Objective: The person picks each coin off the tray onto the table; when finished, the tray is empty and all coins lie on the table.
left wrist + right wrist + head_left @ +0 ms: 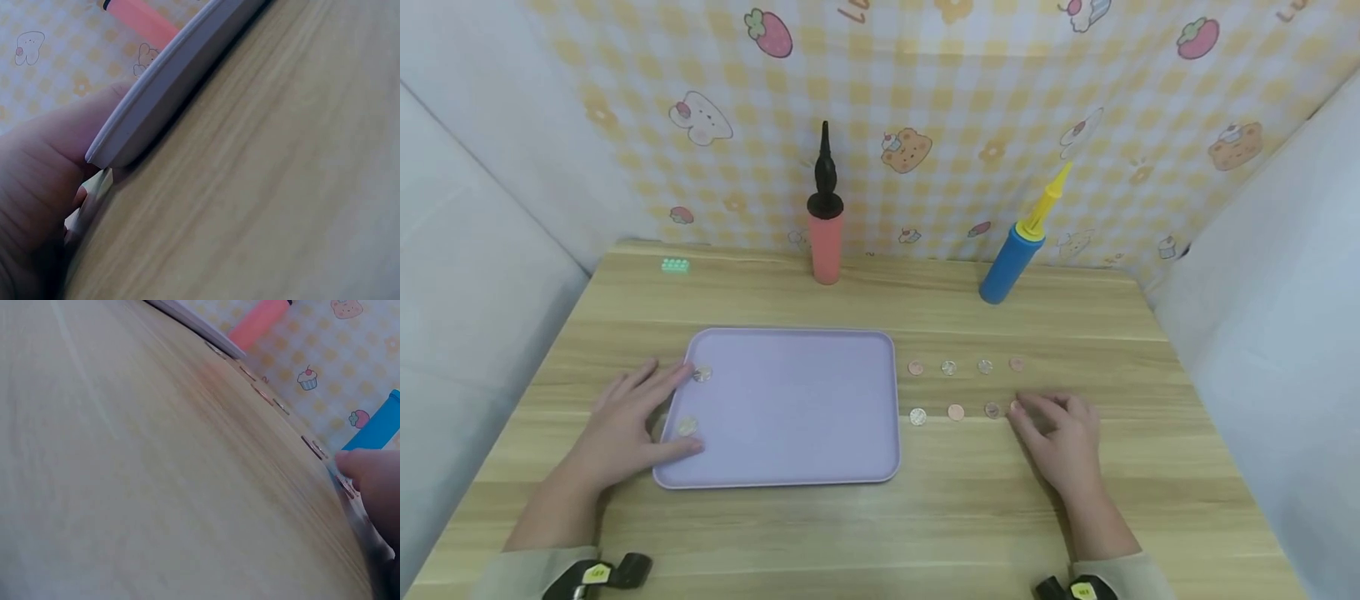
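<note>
My left hand (625, 421) rests spread over the left edge of a lilac tray (790, 408), thumb lying across the rim and index fingertip at its upper left corner. Two silvery coins lie in the tray near that hand, an upper coin (702, 374) by the index finger and a lower coin (688, 427) by the thumb. On the wood right of the tray, my right hand (1062, 437) pinches a coppery coin (1015, 406) at the end of the nearer row, mostly covered by the fingertips. Beside it lies a darker coin (992, 410).
Several silvery and coppery coins form two rows on the table (865, 533), including a far-row coin (949, 367). Behind stand a pink pump (827, 250) with a black nozzle and a leaning blue pump (1011, 265). A mint toy brick (675, 265) lies at the back left.
</note>
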### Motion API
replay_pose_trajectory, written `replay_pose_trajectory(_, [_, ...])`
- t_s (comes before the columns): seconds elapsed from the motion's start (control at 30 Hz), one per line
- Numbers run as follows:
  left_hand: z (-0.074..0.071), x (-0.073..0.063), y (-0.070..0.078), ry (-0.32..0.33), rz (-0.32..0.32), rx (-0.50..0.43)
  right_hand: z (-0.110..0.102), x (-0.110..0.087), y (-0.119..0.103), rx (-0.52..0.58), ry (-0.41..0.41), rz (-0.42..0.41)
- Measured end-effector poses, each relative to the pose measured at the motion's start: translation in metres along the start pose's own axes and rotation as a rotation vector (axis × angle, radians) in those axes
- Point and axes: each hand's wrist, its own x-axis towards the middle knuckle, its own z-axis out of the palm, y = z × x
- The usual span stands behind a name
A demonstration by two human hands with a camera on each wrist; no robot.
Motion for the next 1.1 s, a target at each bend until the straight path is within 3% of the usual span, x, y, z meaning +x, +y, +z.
replay_pose_trajectory(0.2, [-0.001, 0.0, 0.001, 0.002, 0.008, 0.0, 0.002, 0.002, -0.005, 0.044, 0.032, -0.008])
replay_pose_trajectory(0.4, [-0.002, -0.001, 0.002, 0.002, 0.006, -0.006, 0.019, 0.006, -0.024, 0.083, 0.086, -0.193])
replay_pose_trajectory(0.83, [-0.002, -0.001, 0.005, -0.007, -0.012, -0.024, 0.063, 0.001, -0.095, 0.24, 0.03, -0.43])
replay_pose_trajectory(0.97, [-0.003, -0.002, 0.006, -0.007, -0.016, -0.025, 0.074, -0.001, -0.116, 0.24, -0.017, -0.487])
replay_pose_trajectory(1.1, [-0.003, -0.001, 0.007, -0.01, -0.016, -0.017, 0.083, -0.001, -0.135, 0.199, -0.038, -0.49])
